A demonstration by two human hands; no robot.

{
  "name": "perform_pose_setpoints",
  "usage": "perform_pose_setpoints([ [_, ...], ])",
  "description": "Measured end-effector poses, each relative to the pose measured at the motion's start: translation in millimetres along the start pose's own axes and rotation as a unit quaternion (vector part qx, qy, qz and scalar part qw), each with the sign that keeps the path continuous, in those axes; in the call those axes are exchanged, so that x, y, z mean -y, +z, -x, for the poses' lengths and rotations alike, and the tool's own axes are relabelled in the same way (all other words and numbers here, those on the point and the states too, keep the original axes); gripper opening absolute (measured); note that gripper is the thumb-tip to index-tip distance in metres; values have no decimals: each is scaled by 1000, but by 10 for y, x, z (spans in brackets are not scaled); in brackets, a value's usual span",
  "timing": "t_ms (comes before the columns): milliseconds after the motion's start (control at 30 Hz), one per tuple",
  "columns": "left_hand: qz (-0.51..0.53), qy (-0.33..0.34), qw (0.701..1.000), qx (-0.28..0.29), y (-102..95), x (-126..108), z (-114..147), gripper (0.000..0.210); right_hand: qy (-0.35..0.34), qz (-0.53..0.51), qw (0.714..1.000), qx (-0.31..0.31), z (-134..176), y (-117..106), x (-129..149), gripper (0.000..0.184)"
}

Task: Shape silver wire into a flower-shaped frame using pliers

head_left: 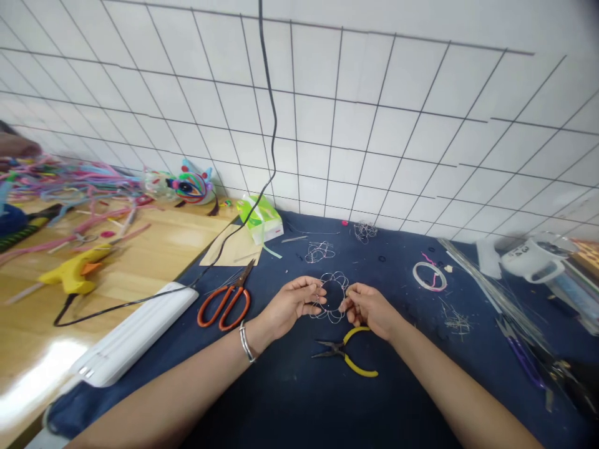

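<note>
Between my two hands is a flower-shaped wire frame (334, 317), a thin ring with looped petals around it. My left hand (299, 302) pinches its left side, thumb and fingers closed on the wire. On the opposite side, my right hand (367, 308) grips the wire, its fingers curled and partly hiding the petals there. Just below the hands, yellow-handled pliers (346, 352) lie on the dark blue cloth (281, 399), jaws pointing left. Orange-handled scissors (229, 299) rest to the left of my left hand. Beyond the frame lies another bent wire shape (321, 251).
A white power strip (135, 337) and a yellow glue gun (79, 268) are at left, with a black cord (271, 125) hanging across. A green tissue pack (262, 218) stands behind. Rightward are a tape roll (429, 276), wire lengths (496, 293), purple-handled pliers (524, 355) and a white mug (533, 259).
</note>
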State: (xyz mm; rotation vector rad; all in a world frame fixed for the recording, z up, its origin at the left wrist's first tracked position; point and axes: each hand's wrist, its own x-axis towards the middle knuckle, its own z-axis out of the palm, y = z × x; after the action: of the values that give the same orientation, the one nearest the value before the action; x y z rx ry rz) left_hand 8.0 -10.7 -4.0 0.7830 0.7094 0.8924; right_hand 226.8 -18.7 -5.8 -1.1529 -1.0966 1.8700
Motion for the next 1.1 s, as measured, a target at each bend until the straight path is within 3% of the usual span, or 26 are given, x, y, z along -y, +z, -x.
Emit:
perform_pose_setpoints([
  [467, 22, 28, 999, -9, 24, -76, 22, 45, -23, 32, 999, -19, 6, 46, 26, 27],
  [1100, -80, 88, 990, -70, 15, -28, 9, 26, -32, 79, 996, -17, 34, 92, 42, 27],
])
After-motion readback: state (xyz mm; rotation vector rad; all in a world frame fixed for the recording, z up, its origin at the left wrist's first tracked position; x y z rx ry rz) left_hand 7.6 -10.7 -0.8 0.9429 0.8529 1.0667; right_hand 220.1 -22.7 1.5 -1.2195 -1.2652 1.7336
